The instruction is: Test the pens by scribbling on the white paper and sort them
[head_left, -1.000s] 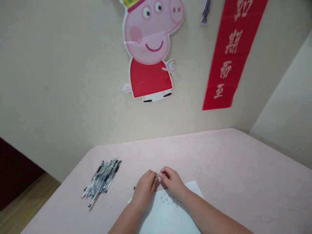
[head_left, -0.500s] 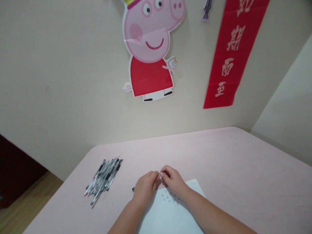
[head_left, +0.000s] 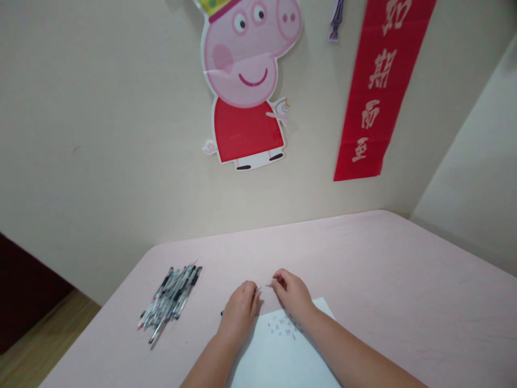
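Observation:
My left hand is closed around a pen; its thin tip points right, and a dark end shows at the hand's left side. Facing it across a small gap, my right hand pinches a small thin piece, too small to name surely. Below both hands lies a white sheet of paper. Several tiny grey and dark bits are scattered on its upper part, some hidden by my right forearm.
A pile of pens lies on the left of the pink-covered table. The table's far edge meets a wall carrying a pig cutout and a red banner. A wooden floor shows at lower left.
My hands have come apart: the right has moved slightly right and up with the thin piece, baring the pen's tip in my left. The view has shifted slightly.

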`<state>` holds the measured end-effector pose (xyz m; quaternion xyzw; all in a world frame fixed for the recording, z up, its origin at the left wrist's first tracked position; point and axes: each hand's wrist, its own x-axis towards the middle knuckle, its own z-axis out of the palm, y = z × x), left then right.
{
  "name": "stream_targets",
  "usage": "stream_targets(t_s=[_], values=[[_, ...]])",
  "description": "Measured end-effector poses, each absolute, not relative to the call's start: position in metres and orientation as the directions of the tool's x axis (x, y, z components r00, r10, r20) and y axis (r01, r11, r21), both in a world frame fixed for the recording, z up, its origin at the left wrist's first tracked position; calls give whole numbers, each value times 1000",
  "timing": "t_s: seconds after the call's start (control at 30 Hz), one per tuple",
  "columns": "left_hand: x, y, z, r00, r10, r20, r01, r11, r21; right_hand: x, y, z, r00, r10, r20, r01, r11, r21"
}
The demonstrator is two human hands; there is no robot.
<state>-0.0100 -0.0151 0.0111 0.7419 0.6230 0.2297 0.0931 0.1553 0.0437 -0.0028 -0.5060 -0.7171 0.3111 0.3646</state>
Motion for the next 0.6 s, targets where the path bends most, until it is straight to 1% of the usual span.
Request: stream_targets(t_s=[0.1, 0.2, 0.3, 0.37, 0.47, 0.53, 0.6], values=[[-9, -15, 10, 133, 947, 293, 837, -266, 478, 156, 39, 4, -273, 922, 276, 616, 388, -686], [-8, -15, 13, 124, 926, 356, 783, -312, 539, 156, 38, 7, -310, 897, 315, 635, 442, -634], [-8, -15, 20, 91, 903, 420, 736, -345, 582, 156, 38, 6, -308, 895, 322, 618, 446, -647], [-8, -15, 25, 51, 879, 475, 733, -356, 580, 156, 38, 5, -306, 889, 341, 588, 458, -666], [-10, -15, 31, -42, 855, 517, 727, -328, 602, 155, 38, 3, -305, 873, 380, 532, 487, -693], [-12, -15, 32, -136, 858, 496, 674, -286, 681, 154, 38, 3, -300, 863, 407, 496, 506, -706], [-13, -13, 32, -263, 864, 428, 554, -228, 800, 154, 39, 2, -291, 852, 434, 459, 523, -718]])
